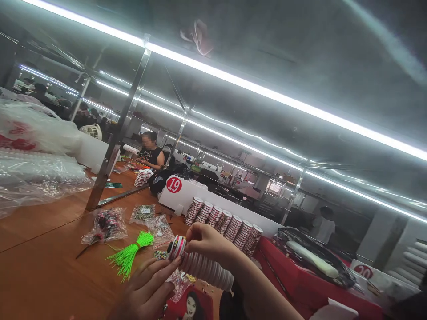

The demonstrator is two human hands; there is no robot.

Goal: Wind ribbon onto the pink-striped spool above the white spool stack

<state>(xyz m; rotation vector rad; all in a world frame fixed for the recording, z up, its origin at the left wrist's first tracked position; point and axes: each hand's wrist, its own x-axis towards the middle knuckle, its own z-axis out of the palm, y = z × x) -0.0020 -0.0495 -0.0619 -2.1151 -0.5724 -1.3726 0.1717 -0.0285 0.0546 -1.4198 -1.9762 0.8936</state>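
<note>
the spools [208,272] lie in one tilted row right between my hands, under my right wrist. my left hand [151,284] comes from below, its fingers laid along the wound end, touching it; the thumb is hidden, so i cannot tell whether it grips. my right hand [206,243] arches over from the other side, thumb and finger curled in at that same end; i cannot tell whether their tips clamp the rim. left of the spools, the green bundle [132,254] lies on the table [46,253], near the bag [108,224]. beyond my right hand, filled stacks [224,222] stand by the white board [200,191].
</note>
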